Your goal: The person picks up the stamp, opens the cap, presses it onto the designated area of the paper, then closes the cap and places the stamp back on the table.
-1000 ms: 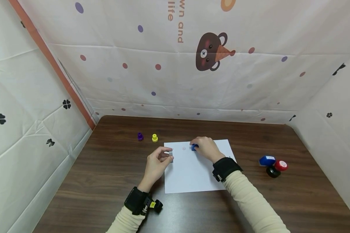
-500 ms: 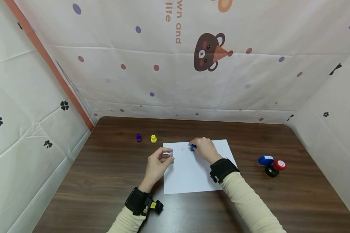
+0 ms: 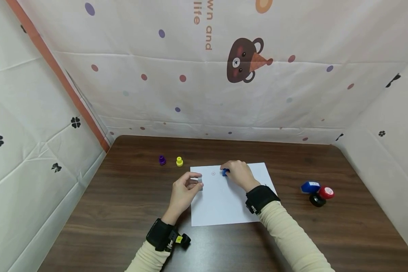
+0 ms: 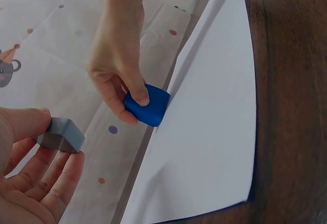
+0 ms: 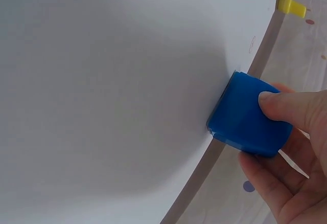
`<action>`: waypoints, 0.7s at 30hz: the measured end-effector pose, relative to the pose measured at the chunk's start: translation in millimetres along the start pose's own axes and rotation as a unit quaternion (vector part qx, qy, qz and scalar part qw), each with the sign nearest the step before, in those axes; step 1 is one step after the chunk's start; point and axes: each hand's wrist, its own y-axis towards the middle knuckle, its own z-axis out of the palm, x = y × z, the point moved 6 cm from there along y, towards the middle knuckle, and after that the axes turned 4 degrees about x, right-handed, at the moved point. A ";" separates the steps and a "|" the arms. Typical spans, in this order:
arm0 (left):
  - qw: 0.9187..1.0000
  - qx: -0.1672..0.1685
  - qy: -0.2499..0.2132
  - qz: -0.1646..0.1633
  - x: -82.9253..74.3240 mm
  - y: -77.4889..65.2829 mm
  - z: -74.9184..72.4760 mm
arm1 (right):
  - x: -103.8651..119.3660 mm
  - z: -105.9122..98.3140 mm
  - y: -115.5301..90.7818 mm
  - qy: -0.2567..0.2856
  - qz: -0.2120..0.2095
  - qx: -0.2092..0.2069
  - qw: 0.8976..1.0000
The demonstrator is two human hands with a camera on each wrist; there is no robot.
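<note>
A blue stamp stands with its flat face on the white paper, near the far edge. My right hand grips it by the sides, thumb on one face and fingers opposite. To its left my left hand pinches a small grey cap-like block between thumb and fingers, above the paper's left edge. A small round printed mark shows on the sheet, left of the stamp. The stamp's underside is hidden against the paper.
Beyond the sheet's upper left corner stand a purple peg-shaped piece and a yellow one. Off to the right, a blue block, a red round-topped piece and a black round piece sit close together on the wooden table.
</note>
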 end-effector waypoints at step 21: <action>1.000 -0.001 -0.002 0.009 -2.0 -0.7 0.0 | -0.7 3.5 -0.7 -0.009 -0.002 -0.007 1.000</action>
